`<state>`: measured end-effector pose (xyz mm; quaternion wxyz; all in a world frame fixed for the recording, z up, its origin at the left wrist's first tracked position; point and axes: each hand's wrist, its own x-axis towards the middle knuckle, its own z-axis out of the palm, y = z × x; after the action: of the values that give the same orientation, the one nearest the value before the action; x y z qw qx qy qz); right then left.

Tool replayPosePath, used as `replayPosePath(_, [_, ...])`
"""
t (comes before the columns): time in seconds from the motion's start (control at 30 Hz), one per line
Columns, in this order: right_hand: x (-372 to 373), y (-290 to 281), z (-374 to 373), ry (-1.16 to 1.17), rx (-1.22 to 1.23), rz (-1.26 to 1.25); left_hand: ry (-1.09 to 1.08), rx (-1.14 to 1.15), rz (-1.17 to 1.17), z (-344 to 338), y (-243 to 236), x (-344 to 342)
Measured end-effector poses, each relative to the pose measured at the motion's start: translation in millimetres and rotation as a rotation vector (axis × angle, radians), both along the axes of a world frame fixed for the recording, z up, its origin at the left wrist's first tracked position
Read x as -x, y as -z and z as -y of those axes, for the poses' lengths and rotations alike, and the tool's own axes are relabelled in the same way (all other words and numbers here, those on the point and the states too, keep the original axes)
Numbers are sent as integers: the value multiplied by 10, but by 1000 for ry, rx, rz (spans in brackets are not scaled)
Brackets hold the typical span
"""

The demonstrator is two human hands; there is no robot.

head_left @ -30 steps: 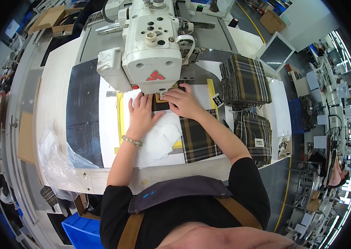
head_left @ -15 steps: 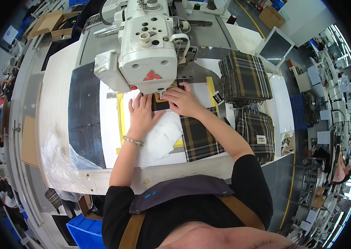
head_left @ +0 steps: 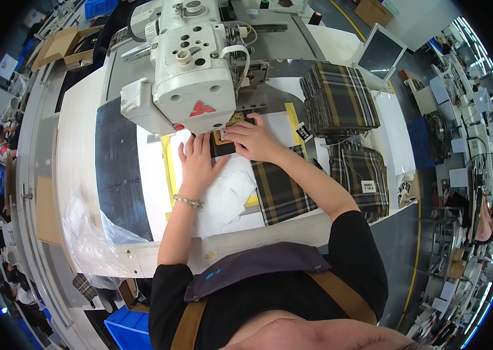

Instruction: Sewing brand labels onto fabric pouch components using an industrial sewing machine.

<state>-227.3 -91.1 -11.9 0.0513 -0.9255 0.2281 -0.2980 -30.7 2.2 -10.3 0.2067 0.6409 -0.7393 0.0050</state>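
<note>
Under the head of a white industrial sewing machine (head_left: 194, 87), a small dark piece with a yellowish frame (head_left: 223, 147) lies between my hands. My left hand (head_left: 197, 169) rests flat at its left side, thumb spread away and fingertips close to the machine head. From the right, my right hand (head_left: 253, 140) reaches in with fingers stretched out over the piece's right edge, near the needle area, which is mostly hidden. Crumpled white sheets (head_left: 226, 195) lie below my left hand. A dark plaid fabric piece (head_left: 281, 192) is partly under my right forearm.
A tall stack of plaid fabric pieces (head_left: 342, 99) stands at the right, with more plaid pieces (head_left: 357, 175) nearer me. Behind them is a monitor (head_left: 379, 55). Clear plastic film (head_left: 92, 227) lies at the table's left front; a blue crate (head_left: 127, 328) sits below.
The view has shifted and tilted slightly, so the machine and fabric stack appear a little farther left and higher. Both hands keep nearly the same place at the dark piece.
</note>
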Motion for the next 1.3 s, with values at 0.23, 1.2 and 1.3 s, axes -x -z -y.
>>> replayPosePath(0.23, [53,69,36,-17,-46,-3,6,0,22,28,31,15])
replayPosePath(1.2, [63,-13,183,11,-43,-57,20,12,24,162,38,-95])
replayPosePath(1.3, [129,-68,83,36,11,-58,10,19,-10,159,42,-89])
